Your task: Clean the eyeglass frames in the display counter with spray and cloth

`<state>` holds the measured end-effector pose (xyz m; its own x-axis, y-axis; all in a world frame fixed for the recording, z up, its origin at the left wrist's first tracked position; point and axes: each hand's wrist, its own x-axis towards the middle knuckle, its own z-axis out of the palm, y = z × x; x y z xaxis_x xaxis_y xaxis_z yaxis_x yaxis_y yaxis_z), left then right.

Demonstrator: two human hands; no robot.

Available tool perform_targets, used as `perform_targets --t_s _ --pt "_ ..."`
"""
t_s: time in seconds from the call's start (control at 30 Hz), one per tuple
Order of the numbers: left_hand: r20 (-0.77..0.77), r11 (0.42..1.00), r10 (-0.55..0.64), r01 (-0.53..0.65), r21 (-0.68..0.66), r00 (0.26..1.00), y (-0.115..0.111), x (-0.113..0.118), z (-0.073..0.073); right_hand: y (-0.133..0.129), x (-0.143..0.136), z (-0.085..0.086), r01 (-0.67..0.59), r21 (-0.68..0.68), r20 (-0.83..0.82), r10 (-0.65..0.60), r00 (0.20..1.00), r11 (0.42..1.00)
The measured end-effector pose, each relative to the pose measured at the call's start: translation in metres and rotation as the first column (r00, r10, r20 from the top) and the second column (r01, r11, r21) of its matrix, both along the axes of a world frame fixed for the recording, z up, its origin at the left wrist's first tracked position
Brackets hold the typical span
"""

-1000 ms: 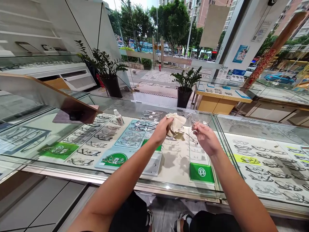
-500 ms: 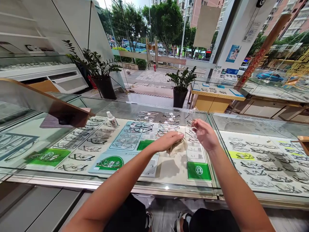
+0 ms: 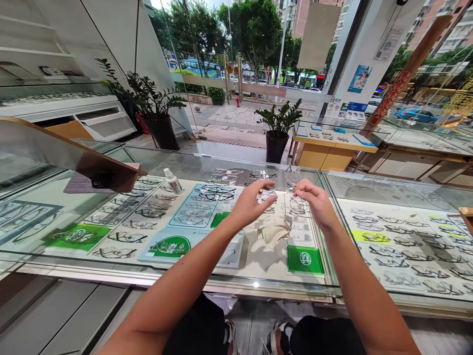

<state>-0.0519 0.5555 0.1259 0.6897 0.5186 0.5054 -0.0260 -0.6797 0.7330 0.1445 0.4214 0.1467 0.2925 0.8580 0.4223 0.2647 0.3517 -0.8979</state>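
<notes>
While held aloft, thin clear-lensed glasses point(image 3: 286, 195), near-transparent.

thin, clear-lensed wire glasses point(image 3: 286, 190) are held up level between both hands above the glass desk point(image 3: 343, 291), while a crumpled beige cloth point(image 3: 275, 231) lies on the glass just below them.
</notes>
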Motion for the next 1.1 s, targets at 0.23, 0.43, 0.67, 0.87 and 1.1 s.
perform_targets --t_s 0.23,0.43,0.67,0.87,1.1 --pt "0.253 0.973 0.103 -0.150 0.175 0.962 0.002 -0.002 0.004 -0.003 -0.012 0.003 -0.116 -0.043 0.247 0.123 0.961 0.992" --pt "0.267 0.984 0.100 -0.136 0.118 0.958 -0.002 -0.001 0.004 -0.004 -0.019 0.005 -0.151 -0.073 0.318 0.167 0.933 0.986" --pt "0.315 0.975 0.217 -0.222 -0.020 0.924 -0.002 0.000 0.003 -0.005 -0.020 0.004 -0.125 -0.057 0.334 0.137 0.932 0.990" --pt "0.280 0.980 0.189 -0.163 -0.113 0.941 -0.005 0.000 0.005 -0.005 -0.022 0.004 -0.051 -0.025 0.365 0.056 0.929 0.998" --pt "0.228 0.975 0.037 0.014 -0.221 0.973 -0.006 0.004 -0.003 -0.001 -0.019 -0.001 -0.029 -0.025 0.340 0.036 0.940 0.999"
